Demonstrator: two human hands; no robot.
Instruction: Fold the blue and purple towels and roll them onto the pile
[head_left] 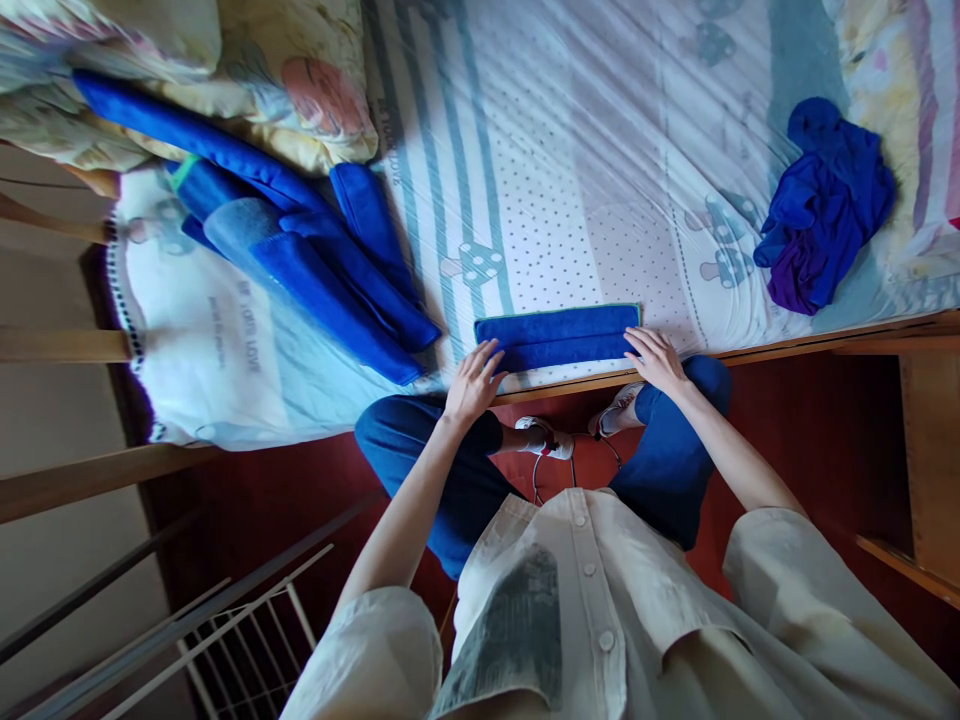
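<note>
A blue towel with thin green edging lies folded into a long strip at the near edge of the bed. My left hand touches its left end with the fingers spread, open. At the right end, my right hand rests with fingers stretched over the towel's corner, also open. To the left is a loose pile of long folded blue towels, one showing a paler grey-blue patch. Crumpled blue and purple cloth sits in a heap on the right.
A patterned sheet covers the bed, which has a wooden edge. Yellowish bedding is bunched at the far left, and a striped quilt lies far right. A white metal rack stands at lower left on the red floor.
</note>
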